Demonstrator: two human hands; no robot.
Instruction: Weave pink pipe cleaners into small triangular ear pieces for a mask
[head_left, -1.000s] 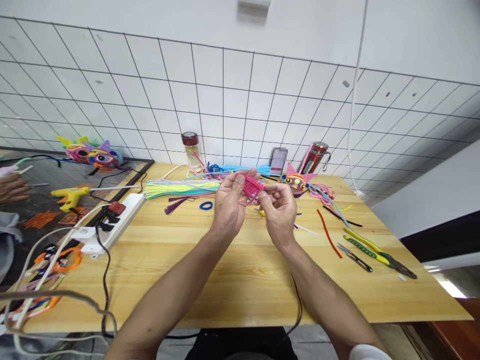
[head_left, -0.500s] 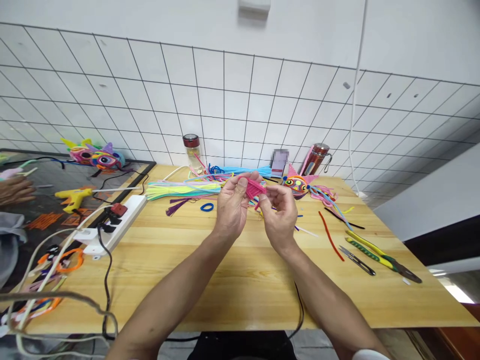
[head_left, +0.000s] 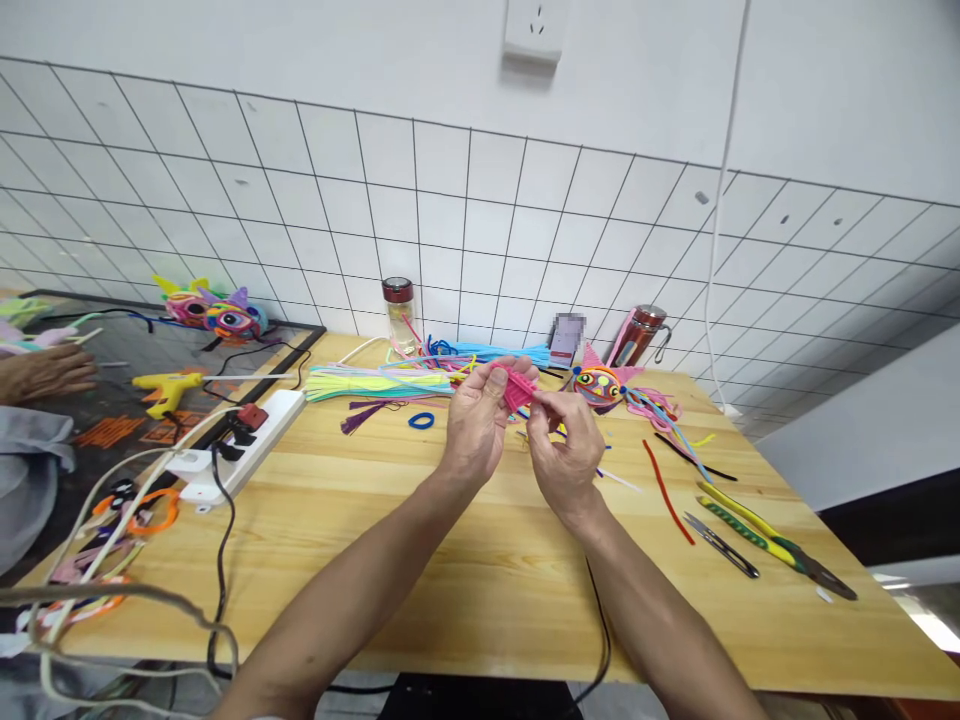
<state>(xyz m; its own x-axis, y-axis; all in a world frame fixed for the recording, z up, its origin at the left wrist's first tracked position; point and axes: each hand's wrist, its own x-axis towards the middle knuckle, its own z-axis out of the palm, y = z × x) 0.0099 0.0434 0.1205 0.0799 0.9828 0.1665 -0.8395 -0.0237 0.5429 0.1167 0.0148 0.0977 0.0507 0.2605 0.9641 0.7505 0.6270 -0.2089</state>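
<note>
Over the middle of the wooden table (head_left: 465, 580) both of my hands hold a small pink woven pipe-cleaner piece (head_left: 517, 386). My left hand (head_left: 480, 420) grips its left side with thumb and fingers closed round it. My right hand (head_left: 566, 440) pinches its right edge from below, fingers curled. Behind the hands lies a spread of loose coloured pipe cleaners (head_left: 375, 380), green, blue and pink. A finished pipe-cleaner fish figure (head_left: 600, 385) sits just right of the hands.
A white power strip (head_left: 240, 445) with cables lies at the left. Pliers (head_left: 772, 535), small snips (head_left: 720, 540) and a red pipe cleaner (head_left: 667, 475) lie at the right. Two bottles (head_left: 397, 310) stand by the tiled wall. Another person's hand (head_left: 45, 370) and a yellow glue gun (head_left: 169, 385) are far left.
My hands have stayed together on the pink piece, the right fingers shifting closer along its edge. The camera has tilted up slightly, so the table sits lower in view.
</note>
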